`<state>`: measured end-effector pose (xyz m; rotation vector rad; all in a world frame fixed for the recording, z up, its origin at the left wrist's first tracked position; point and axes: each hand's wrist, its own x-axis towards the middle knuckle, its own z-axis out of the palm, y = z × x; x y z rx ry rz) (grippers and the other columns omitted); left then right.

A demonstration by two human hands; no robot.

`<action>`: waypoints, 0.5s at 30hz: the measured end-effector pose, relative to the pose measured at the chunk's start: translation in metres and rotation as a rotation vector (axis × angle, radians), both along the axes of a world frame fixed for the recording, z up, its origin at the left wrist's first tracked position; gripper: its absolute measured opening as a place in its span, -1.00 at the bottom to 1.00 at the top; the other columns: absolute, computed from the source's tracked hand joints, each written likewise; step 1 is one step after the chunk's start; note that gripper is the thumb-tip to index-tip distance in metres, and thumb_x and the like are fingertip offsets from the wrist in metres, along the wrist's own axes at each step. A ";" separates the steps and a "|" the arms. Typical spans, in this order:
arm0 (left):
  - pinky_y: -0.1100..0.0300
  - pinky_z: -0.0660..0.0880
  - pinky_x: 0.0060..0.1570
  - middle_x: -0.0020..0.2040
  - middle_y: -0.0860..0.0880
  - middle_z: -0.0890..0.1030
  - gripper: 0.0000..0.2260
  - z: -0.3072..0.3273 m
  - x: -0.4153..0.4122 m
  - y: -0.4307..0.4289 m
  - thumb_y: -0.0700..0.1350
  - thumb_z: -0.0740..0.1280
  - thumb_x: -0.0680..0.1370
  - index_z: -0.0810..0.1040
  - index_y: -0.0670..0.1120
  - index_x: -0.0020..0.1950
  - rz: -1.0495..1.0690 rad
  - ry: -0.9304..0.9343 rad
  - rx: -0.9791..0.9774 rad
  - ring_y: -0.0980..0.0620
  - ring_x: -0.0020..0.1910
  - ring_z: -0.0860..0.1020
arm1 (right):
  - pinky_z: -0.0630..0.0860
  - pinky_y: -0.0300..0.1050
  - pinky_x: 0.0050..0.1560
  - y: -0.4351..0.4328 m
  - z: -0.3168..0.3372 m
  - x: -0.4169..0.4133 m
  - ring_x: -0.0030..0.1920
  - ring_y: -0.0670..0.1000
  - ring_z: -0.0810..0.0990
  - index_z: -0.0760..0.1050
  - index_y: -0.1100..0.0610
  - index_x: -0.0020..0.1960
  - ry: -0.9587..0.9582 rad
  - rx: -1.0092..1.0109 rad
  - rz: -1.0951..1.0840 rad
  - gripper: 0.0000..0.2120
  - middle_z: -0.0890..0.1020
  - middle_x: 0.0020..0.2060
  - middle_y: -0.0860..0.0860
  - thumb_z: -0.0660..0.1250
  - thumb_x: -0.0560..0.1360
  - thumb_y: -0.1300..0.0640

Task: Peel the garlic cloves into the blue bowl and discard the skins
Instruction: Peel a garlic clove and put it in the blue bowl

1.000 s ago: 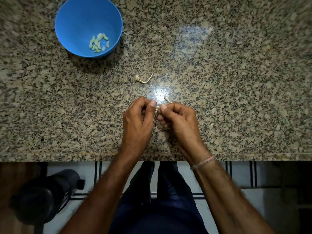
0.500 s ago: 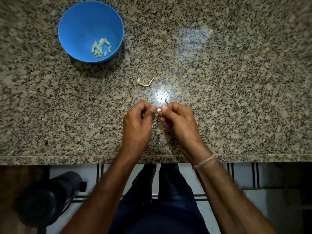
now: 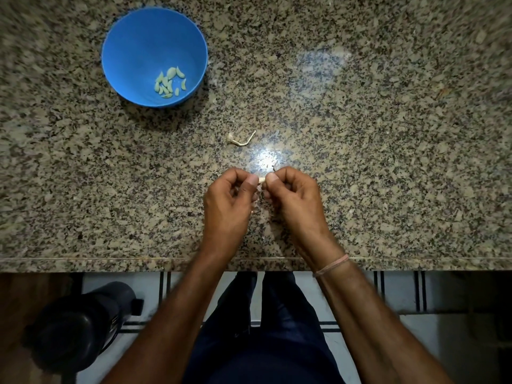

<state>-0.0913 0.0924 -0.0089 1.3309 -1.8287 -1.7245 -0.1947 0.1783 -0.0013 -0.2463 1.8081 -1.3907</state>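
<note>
– While tabletop (image 3: 360,162) carries blue bowl (image 3: 138,45) far-left, where is the clove?
– Left hand (image 3: 225,206) and right hand (image 3: 295,200) both pinch garlic clove (image 3: 261,179) between thumbs, long axis left-right. Bowl is nearer left hand.

Blue bowl (image 3: 144,45) upright, pale peeled cloves (image 3: 169,84) clustered inside, small clove (image 3: 261,179) pinched between left hand (image 3: 225,209) and right hand (image 3: 296,200)

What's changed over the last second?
Nothing visible. The left hand and right hand still pinch the clove between them; the bowl and the stem on the counter stayed put. Only the view shifted slightly.
</note>
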 end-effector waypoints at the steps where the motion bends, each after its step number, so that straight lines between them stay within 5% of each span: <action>1: 0.30 0.49 -0.27 -0.18 -0.02 0.64 -0.83 -0.001 0.000 0.001 -0.05 0.36 0.67 0.62 -0.14 0.00 -0.011 -0.009 -0.129 0.10 -0.24 0.56 | 0.53 -0.23 -0.23 -0.001 0.004 -0.001 -0.27 -0.08 0.53 0.58 0.14 -0.09 -0.172 -0.026 -0.048 -0.84 0.61 -0.27 0.00 0.33 0.66 0.17; 4: 0.38 0.45 -0.26 -0.18 0.05 0.63 -0.88 -0.001 -0.001 0.003 -0.08 0.39 0.65 0.62 -0.12 -0.01 -0.040 -0.056 -0.300 0.15 -0.23 0.56 | 0.48 -0.25 -0.24 -0.001 0.006 0.000 -0.28 -0.07 0.51 0.58 0.19 -0.06 -0.401 -0.063 -0.134 -0.85 0.60 -0.29 0.01 0.31 0.67 0.21; 6: 0.35 0.44 -0.30 -0.22 0.03 0.63 -0.85 -0.001 -0.002 0.002 -0.07 0.39 0.66 0.63 -0.13 -0.03 -0.007 -0.051 -0.090 0.16 -0.29 0.54 | 0.49 -0.22 -0.26 0.002 -0.001 0.003 -0.27 -0.06 0.50 0.55 0.21 -0.06 -0.045 -0.012 -0.044 -0.84 0.58 -0.27 0.02 0.31 0.67 0.19; 8: 0.26 0.46 -0.33 -0.25 -0.02 0.61 -0.84 0.003 -0.004 0.000 -0.08 0.38 0.66 0.62 -0.14 -0.05 0.110 0.049 0.414 0.11 -0.32 0.52 | 0.50 -0.18 -0.28 0.006 -0.010 0.003 -0.27 -0.03 0.51 0.52 0.17 -0.11 0.496 0.045 0.126 -0.85 0.57 -0.26 0.00 0.34 0.65 0.21; 11: 0.25 0.50 -0.33 -0.23 -0.06 0.60 -0.86 0.005 -0.003 -0.001 -0.12 0.37 0.65 0.63 -0.15 -0.04 0.221 0.129 0.760 0.10 -0.31 0.53 | 0.48 -0.18 -0.30 0.007 -0.013 0.000 -0.26 -0.04 0.52 0.50 0.14 -0.14 0.666 -0.004 0.136 -0.84 0.56 -0.28 -0.03 0.38 0.61 0.25; 13: 0.25 0.53 -0.28 -0.21 -0.05 0.63 -0.85 0.006 -0.002 0.002 -0.09 0.38 0.66 0.63 -0.15 -0.02 0.150 0.041 0.456 0.09 -0.28 0.56 | 0.49 -0.23 -0.26 0.007 -0.012 0.002 -0.26 -0.10 0.51 0.51 0.12 -0.15 0.535 0.016 0.083 -0.82 0.57 -0.27 -0.04 0.38 0.62 0.23; 15: 0.37 0.48 -0.24 -0.19 0.01 0.63 -0.86 0.006 -0.001 0.004 -0.08 0.39 0.66 0.62 -0.12 -0.03 -0.019 -0.087 -0.121 0.19 -0.25 0.55 | 0.55 -0.24 -0.17 0.005 -0.007 0.004 -0.22 -0.10 0.53 0.53 0.15 -0.12 0.218 0.036 -0.010 -0.84 0.59 -0.23 -0.01 0.36 0.64 0.17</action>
